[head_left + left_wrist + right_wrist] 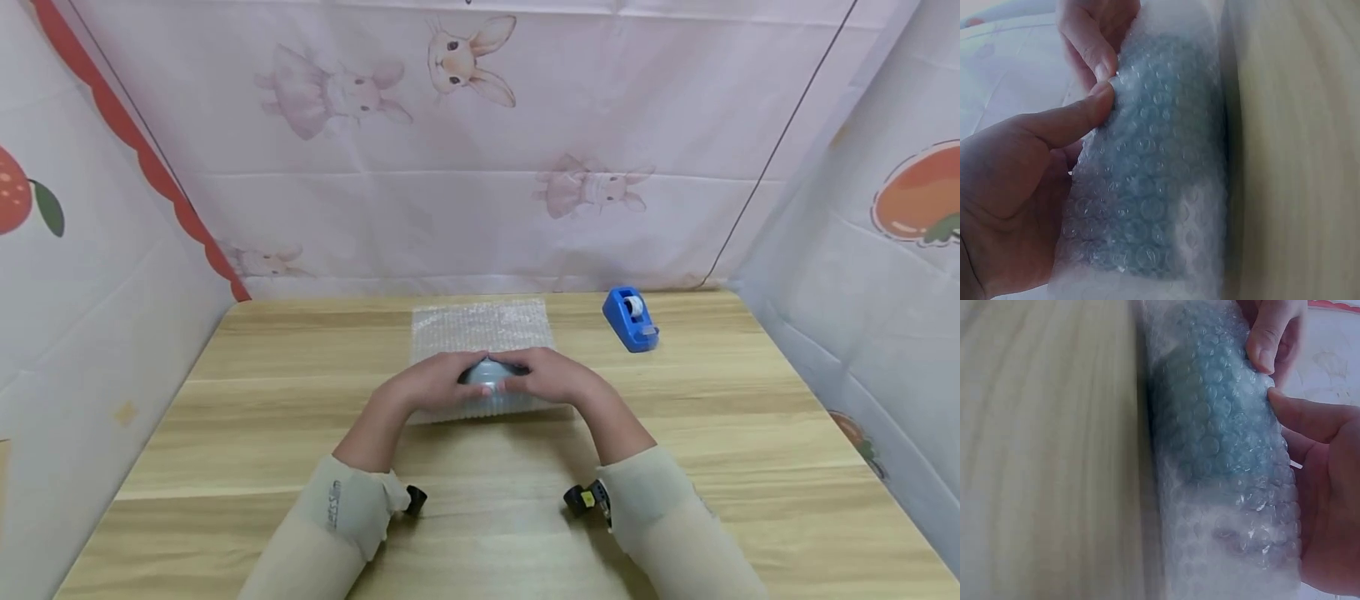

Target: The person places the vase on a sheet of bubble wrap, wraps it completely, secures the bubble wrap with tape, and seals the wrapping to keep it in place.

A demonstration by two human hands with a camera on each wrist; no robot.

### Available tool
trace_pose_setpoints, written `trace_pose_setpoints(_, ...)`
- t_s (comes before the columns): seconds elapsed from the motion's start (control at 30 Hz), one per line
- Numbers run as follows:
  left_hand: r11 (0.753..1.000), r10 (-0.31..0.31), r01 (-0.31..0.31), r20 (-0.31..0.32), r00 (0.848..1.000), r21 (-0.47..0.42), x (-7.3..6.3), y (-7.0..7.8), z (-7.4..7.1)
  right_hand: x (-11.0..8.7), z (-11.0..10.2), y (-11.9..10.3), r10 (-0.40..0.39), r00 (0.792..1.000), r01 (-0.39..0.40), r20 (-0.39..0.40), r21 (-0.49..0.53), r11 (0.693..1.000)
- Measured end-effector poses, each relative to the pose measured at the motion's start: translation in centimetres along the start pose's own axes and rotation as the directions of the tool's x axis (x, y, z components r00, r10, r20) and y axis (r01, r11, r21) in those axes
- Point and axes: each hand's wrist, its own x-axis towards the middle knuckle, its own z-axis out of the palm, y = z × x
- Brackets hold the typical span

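Note:
A sheet of clear bubble wrap (480, 327) lies on the table, its near part folded over a blue-grey rounded object (486, 375). The object's exact kind is hidden by the layers. On the left side, my left hand (437, 382) grips the wrapped bundle, thumb toward me and fingers behind. My right hand (557, 375) holds it from the right in the same way. Seen from the left wrist, both thumbs press the upper edge of the bubble wrap (1147, 156), the thumb tips close together. In the right wrist view the blue-grey colour shows through the bubbles (1210, 412).
A blue tape dispenser (628, 320) with a roll of tape stands at the back right of the wooden table (300, 350). Printed cloth walls (465, 225) enclose the back and both sides.

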Motion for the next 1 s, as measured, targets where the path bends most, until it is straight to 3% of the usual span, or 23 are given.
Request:
trace_pose_setpoints(0.33, 0.998, 0.001, 0.010, 0.144, 0.990, -0.069, 1.6, -0.9, -1.8, 1.8, -1.1, 0.7, 0.026, 0.997, -0.031, 0.075, 0.066, 0.997)
trace_pose_setpoints(0.67, 0.997, 0.005, 0.014, 0.232, 0.973, -0.078, 2.9, -1.2, -2.9, 2.5, -1.9, 1.2, 0.009, 0.991, -0.023, 0.137, 0.107, 0.994)
trace_pose_setpoints(0.77, 0.998, -0.006, 0.021, 0.252, 0.968, -0.056, 3.4, -1.3, -3.1, 2.5, -2.1, 1.1, 0.019, 0.994, -0.023, 0.109, 0.038, 0.999)
trace_pose_setpoints(0.87, 0.999, -0.018, 0.026, 0.262, 0.965, -0.030, 3.8, -1.4, -3.3, 2.3, -2.0, 0.6, 0.019, 0.999, -0.014, 0.049, -0.092, 0.996)
trace_pose_setpoints(1.0, 0.999, -0.030, 0.036, 0.270, 0.962, -0.017, 4.0, -1.4, -3.5, 1.8, -1.5, -0.3, -0.063, 0.996, 0.044, -0.056, -0.290, 0.956)
